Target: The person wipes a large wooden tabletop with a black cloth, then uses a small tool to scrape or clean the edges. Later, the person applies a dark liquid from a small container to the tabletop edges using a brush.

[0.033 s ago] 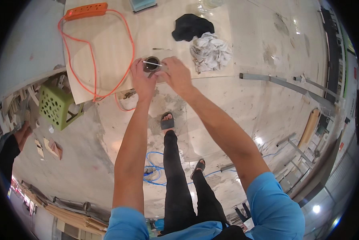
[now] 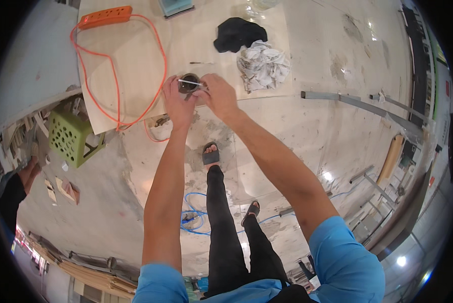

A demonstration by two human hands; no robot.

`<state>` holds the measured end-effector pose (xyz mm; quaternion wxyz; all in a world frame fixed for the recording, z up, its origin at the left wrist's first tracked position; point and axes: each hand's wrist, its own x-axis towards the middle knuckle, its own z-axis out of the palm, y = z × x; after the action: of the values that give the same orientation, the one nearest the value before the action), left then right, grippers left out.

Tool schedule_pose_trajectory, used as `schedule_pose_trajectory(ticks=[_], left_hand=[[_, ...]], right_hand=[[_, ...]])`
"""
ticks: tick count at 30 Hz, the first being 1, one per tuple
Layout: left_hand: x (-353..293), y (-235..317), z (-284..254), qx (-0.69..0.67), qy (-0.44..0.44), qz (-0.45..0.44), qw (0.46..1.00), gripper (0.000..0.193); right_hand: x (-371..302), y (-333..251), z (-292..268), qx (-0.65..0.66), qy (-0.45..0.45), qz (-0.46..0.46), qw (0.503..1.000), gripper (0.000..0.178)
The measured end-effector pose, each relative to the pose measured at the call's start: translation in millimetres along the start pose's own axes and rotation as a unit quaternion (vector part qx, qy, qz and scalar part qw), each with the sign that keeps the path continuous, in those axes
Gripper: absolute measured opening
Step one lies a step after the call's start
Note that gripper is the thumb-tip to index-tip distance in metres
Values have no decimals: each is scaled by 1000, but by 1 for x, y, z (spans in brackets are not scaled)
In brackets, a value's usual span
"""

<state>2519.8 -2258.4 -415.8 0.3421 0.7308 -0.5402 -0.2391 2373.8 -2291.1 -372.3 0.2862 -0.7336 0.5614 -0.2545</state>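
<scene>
Near the front edge of the pale tabletop, my left hand (image 2: pixel 179 104) is closed around a small jar or cup (image 2: pixel 187 88) with dark contents. My right hand (image 2: pixel 220 96) pinches the end of a thin white stick (image 2: pixel 189 82), which lies across the mouth of the jar. The right fingers also come close to the jar's side; whether they touch it is hard to tell. A small slim tool (image 2: pixel 202 63) lies just beyond the jar. To its right are a crumpled white stained cloth (image 2: pixel 263 66) and a black cloth (image 2: pixel 240 35).
An orange power strip (image 2: pixel 105 17) sits at the far left, its orange cord (image 2: pixel 165 55) looping toward the front edge. Beyond are a blue block-shaped item (image 2: pixel 176 6) and a clear container (image 2: pixel 262 5). A green stool (image 2: pixel 70 136), metal tubes (image 2: pixel 357 105) and blue hose (image 2: pixel 193 230) are on the floor.
The scene has shifted slightly in view. Both hands keep their hold on the jar and the stick.
</scene>
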Motion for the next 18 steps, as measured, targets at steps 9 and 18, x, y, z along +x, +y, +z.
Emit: schedule_pose_trajectory(ticks=[9,18], left_hand=[[7,4,1,-12,-30,-25,999,69],[-46,-5,-45,-111,-112,-104,982,64]], right_hand=[[-1,40,-38,-10,120,63,991,5],[-64,99,-65,-42,110,310,944,8]])
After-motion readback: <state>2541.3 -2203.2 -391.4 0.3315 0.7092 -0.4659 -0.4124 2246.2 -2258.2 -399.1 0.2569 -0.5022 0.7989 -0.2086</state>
